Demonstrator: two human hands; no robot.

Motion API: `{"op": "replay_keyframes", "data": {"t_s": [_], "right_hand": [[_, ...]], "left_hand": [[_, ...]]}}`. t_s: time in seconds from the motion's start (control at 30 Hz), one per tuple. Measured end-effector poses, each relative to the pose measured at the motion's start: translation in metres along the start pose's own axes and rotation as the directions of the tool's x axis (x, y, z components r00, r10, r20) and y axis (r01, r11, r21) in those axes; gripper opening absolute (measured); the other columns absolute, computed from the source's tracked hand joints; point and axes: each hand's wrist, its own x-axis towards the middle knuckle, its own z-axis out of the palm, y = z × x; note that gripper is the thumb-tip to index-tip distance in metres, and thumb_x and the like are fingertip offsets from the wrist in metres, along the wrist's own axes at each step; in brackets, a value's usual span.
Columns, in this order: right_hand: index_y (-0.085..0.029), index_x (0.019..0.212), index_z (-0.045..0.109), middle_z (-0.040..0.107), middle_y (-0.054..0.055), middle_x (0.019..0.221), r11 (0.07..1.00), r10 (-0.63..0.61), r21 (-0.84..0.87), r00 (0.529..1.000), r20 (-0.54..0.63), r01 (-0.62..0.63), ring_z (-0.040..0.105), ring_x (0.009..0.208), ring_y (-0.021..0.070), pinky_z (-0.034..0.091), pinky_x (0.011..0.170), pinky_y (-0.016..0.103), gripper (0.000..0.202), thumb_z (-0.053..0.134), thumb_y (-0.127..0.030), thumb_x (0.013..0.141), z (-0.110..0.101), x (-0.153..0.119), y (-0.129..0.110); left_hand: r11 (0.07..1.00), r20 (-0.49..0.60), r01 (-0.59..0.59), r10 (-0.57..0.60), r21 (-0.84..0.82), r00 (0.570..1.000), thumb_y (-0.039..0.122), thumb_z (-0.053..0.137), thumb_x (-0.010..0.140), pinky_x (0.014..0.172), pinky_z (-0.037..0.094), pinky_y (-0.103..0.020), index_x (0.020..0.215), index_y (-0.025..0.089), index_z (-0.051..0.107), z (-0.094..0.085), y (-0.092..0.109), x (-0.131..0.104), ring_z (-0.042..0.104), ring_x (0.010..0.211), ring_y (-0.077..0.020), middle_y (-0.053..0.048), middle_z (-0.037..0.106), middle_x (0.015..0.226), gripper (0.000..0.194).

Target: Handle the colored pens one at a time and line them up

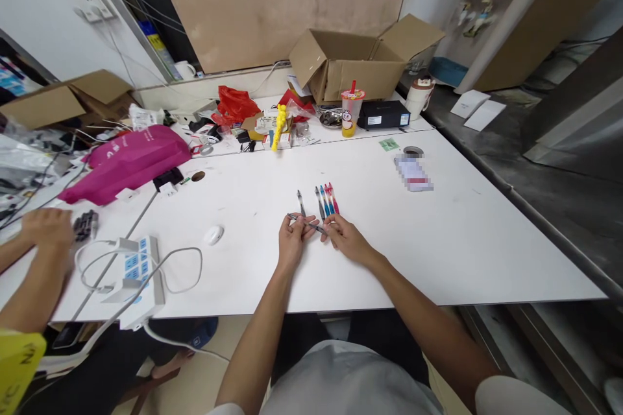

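A dark pen is held between my two hands, slanting down to the right. My left hand pinches its upper left part, and my right hand has its fingers closed on the lower right end. Just beyond my left hand, a grey pen lies by itself on the white table. Beyond my right hand lies a row of several pens: grey ones, blue ones and pink ones, side by side and pointing away from me.
A power strip with looped cables and a white case are to the left. Another person's hands rest at the far left. A phone, tape roll, drink cup and open carton stand or lie farther back.
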Motion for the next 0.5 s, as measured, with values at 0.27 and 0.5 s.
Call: {"op": "replay_keyframes", "data": {"t_s": [0.27,0.5], "right_hand": [[-0.024,0.117,0.051,0.067,0.005,0.102,0.999,-0.045,0.010,0.995,-0.093,0.046,0.061,0.083,0.0184,0.051,0.077,0.035,0.030,0.057,-0.043,0.094,0.0018,-0.0020,0.0050],[-0.025,0.122,0.053,0.067,0.007,0.112,0.997,-0.083,-0.008,0.992,-0.099,0.083,0.063,0.103,0.0211,0.051,0.078,0.033,0.032,0.060,-0.037,0.093,0.0022,-0.0026,0.0080]], "left_hand": [[0.999,0.005,0.005,-0.005,0.039,1.000,0.054,0.078,0.083,0.087,0.061,-0.040,0.101,0.021,0.051,0.0002,-0.0010,0.0002,0.079,0.088,-0.0231,-0.011,0.079,0.098,0.047],[0.999,0.005,-0.004,0.004,0.042,1.000,0.054,0.077,0.084,0.089,0.061,-0.039,0.099,0.021,0.051,0.0010,-0.0007,0.0001,0.079,0.090,-0.0224,-0.012,0.079,0.098,0.044]]}}
